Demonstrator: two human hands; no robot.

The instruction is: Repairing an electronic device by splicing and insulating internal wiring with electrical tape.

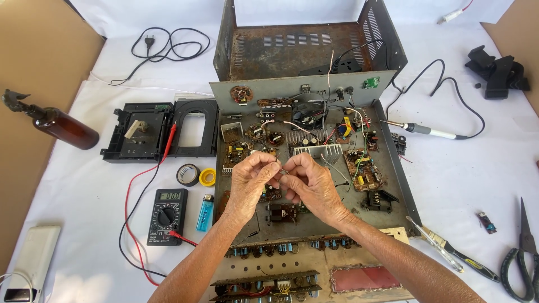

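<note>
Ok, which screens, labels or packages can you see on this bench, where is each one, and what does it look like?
Multimeter screen: small grey rectangular display atop the black meter, left of the hands.
Phone: dark screen at the bottom-left corner, beside a white power bank.
Lighter: blue, translucent, beside the meter.

Both forearms angled inward, left hand and right hand meeting, fingertips pinched together

Small grey rectangular screen atop a black multimeter (red dial markings), near the white worktop's front-left corner.
</note>
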